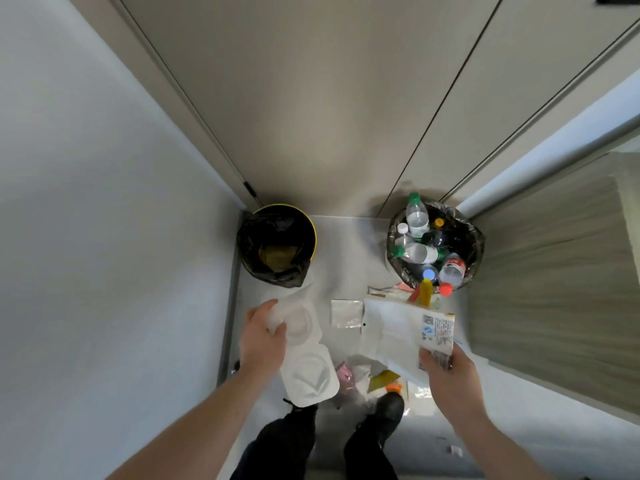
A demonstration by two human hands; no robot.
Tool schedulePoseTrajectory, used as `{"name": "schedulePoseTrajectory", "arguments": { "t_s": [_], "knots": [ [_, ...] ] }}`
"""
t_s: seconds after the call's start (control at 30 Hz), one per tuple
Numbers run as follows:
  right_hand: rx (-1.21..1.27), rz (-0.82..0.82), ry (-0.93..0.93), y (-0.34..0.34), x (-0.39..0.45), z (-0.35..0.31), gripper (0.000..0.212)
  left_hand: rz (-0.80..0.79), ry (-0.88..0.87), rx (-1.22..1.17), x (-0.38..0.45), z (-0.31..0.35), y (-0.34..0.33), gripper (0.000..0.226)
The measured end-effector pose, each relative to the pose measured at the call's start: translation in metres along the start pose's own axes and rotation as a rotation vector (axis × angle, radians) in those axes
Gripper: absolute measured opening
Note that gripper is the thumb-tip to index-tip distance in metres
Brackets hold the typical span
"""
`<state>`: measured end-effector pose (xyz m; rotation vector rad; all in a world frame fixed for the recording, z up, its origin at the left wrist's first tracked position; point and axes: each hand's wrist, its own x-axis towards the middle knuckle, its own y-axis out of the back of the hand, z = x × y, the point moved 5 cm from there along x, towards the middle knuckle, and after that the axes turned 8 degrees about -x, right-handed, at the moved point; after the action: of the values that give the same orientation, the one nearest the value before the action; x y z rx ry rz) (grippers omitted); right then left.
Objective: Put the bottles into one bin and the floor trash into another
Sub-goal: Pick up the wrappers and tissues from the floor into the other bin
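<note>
My left hand [261,336] grips a clear plastic clamshell container [308,362] that hangs open below it. My right hand [445,370] pinches the corner of a white printed snack bag [398,334]. A yellow-rimmed bin with a black liner [277,245] stands at the back left, with some brownish trash at its bottom. At the back right, a second black-lined bin [472,237] is full of plastic bottles [417,216], green, red and white caps showing. Both hands hover over the floor between the bins.
Loose trash lies on the floor: a clear flat wrapper [346,313], a yellow and orange packet [424,292] by the bottle bin, pink and yellow wrappers [363,375] near my shoes [389,410]. Walls close in left and right, cabinet doors behind the bins.
</note>
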<state>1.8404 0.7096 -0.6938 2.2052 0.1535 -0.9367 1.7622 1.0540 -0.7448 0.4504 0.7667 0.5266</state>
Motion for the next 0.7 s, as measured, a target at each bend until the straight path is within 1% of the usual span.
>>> {"name": "schedulePoseTrajectory", "arguments": {
  "t_s": [0.17,0.27,0.3,0.4,0.5,0.57,0.63,0.7],
  "knots": [
    [0.051,0.016,-0.016,-0.017,-0.006,-0.038,0.015,0.050,-0.047,-0.009,0.054,0.014,0.048,0.047],
    [0.069,0.027,-0.056,-0.032,-0.006,-0.059,0.018,0.067,-0.069,0.004,0.098,0.023,0.065,0.046],
    [0.080,0.053,-0.065,-0.037,-0.005,-0.065,0.020,0.061,-0.074,0.000,0.114,0.029,0.068,0.045],
    [0.061,0.079,-0.082,-0.058,0.001,-0.085,0.023,0.039,-0.058,-0.007,0.158,0.037,0.069,0.043],
    [0.080,0.104,-0.109,-0.079,0.011,-0.104,0.025,-0.008,-0.129,0.031,0.196,0.041,0.062,0.044],
    [0.083,0.113,-0.102,-0.091,0.016,-0.117,0.023,-0.018,-0.172,0.057,0.222,0.042,0.058,0.045],
    [0.094,0.111,-0.097,-0.098,0.021,-0.125,0.021,-0.024,-0.211,0.118,0.243,0.040,0.052,0.044],
    [0.089,0.091,-0.094,-0.108,0.022,-0.133,0.021,-0.064,-0.235,0.159,0.260,0.038,0.044,0.043]
  ]
}}
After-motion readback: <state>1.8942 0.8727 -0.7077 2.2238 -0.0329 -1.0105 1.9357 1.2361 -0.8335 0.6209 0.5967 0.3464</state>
